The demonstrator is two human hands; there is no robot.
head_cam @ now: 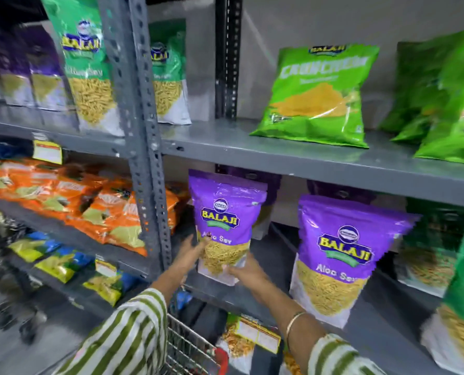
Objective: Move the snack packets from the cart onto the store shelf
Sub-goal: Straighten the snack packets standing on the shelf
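- The grey shelf (320,161) has an upright purple packet (225,226) standing under its upper board, just right of the grey post (147,147).
- A second purple packet (341,255) stands to the right of the first one, apart from it.
- The wire cart (187,347) is below the held packet, with packets inside.
- The left hand (193,251) holds the packet's lower left edge, fingers curled on it, arm reaching up.
- The right hand (248,272) grips its bottom right corner, fingers closed on it.

Grey steel shelf (320,158) carries green packets (317,93).
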